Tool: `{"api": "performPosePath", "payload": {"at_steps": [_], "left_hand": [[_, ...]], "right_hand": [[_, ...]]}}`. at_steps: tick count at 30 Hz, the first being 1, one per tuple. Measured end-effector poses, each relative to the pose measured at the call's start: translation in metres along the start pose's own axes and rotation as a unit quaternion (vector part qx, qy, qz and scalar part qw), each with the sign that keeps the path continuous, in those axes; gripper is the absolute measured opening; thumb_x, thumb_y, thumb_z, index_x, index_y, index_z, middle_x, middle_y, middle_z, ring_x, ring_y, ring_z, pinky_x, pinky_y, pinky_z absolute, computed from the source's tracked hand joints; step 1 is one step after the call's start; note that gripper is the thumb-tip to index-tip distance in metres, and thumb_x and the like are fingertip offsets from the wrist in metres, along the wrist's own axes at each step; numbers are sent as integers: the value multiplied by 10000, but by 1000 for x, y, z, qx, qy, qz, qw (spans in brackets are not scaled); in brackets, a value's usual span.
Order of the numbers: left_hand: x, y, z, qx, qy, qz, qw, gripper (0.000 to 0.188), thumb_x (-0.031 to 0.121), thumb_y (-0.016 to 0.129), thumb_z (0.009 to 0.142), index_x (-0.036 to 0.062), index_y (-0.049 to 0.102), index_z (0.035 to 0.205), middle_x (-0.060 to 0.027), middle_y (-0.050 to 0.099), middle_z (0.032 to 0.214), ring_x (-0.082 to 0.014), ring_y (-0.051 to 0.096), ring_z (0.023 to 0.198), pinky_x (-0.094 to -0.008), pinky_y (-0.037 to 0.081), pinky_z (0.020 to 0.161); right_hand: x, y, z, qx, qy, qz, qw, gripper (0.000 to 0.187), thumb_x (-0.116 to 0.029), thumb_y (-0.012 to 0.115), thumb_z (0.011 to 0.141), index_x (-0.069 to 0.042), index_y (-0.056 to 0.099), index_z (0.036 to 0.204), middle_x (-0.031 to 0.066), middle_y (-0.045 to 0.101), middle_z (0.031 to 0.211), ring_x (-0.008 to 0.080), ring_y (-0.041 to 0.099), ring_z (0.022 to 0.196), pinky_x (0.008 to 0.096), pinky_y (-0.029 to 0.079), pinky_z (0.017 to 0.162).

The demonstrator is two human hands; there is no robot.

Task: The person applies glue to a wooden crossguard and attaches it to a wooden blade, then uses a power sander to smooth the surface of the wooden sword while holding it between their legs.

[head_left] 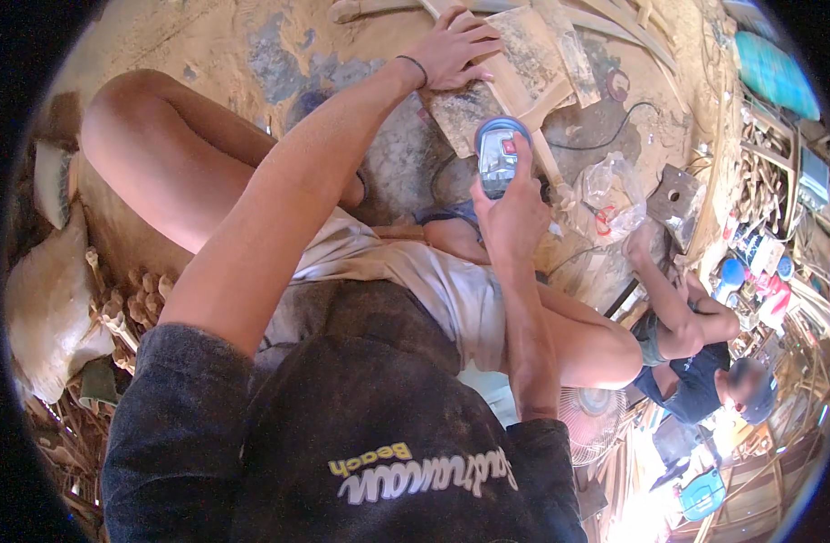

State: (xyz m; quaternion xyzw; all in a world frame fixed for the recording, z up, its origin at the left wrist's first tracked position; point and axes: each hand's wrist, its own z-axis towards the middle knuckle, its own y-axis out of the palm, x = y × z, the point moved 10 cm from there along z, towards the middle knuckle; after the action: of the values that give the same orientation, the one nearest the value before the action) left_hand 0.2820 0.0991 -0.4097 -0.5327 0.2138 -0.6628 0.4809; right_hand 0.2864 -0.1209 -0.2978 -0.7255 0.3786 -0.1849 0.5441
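My right hand (516, 215) is wrapped around a handheld power sander (499, 165), a grey and dark body with a blue round rim. The sander's far end is at the edge of a pale wooden piece (512, 93), which has a branch angling off to the right. Farther up, my left hand (453, 52) lies on that wooden piece with its fingers spread and stretched out. Beneath the piece are flat, worn boards (458, 116). The sander's underside is hidden, so I cannot tell whether it touches the wood.
A dark cord (605, 145) runs over the dusty ground to the right. Beyond it lie a clear plastic bag (614, 195) and a square metal plate with a hole (675, 195). Another person (695, 362) sits at the right near a fan (591, 421). Long wood strips (614, 27) lie at the far side.
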Motion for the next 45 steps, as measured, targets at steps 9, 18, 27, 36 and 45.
{"api": "performPosePath", "payload": {"at_steps": [9, 18, 27, 36, 45], "left_hand": [[-10, 5, -3, 31, 4, 69, 997, 578, 574, 640, 1028, 203, 659, 1471, -39, 612, 1501, -279, 474, 1515, -604, 181, 1329], [-12, 5, -6, 32, -4, 53, 998, 572, 579, 642, 1025, 211, 667, 1463, -41, 614, 1493, -280, 471, 1516, -619, 167, 1331], [-10, 4, -6, 40, -4, 57, 998, 594, 586, 637, 1029, 194, 660, 1474, -52, 605, 1509, -285, 456, 1526, -619, 174, 1332], [-8, 3, -5, 30, -5, 77, 997, 594, 577, 644, 1026, 188, 663, 1475, -49, 612, 1508, -283, 458, 1522, -591, 188, 1331], [-2, 0, 0, 17, -4, -36, 999, 622, 475, 719, 934, 90, 653, 1418, -159, 604, 1467, -407, 485, 1455, -650, 251, 1288]], "right_hand": [[15, -16, 5, 29, 0, 64, 998, 899, -359, 861, 867, -273, 417, 1643, 271, 775, 1103, 489, 773, 977, 583, 618, 855], [15, -6, 8, 9, -10, 50, 999, 913, -397, 846, 896, -300, 371, 1670, 270, 772, 1086, 500, 768, 976, 595, 608, 852], [10, -8, 10, 0, 0, 35, 999, 916, -388, 841, 901, -290, 363, 1676, 278, 771, 1095, 498, 769, 1003, 595, 605, 871], [7, -7, 11, 3, 21, 9, 1000, 896, -322, 835, 890, -236, 395, 1667, 264, 794, 1029, 487, 771, 978, 584, 589, 895], [7, -7, 10, 1, 24, 7, 1000, 888, -314, 845, 890, -240, 409, 1660, 282, 783, 1068, 485, 767, 1012, 574, 588, 919]]}}
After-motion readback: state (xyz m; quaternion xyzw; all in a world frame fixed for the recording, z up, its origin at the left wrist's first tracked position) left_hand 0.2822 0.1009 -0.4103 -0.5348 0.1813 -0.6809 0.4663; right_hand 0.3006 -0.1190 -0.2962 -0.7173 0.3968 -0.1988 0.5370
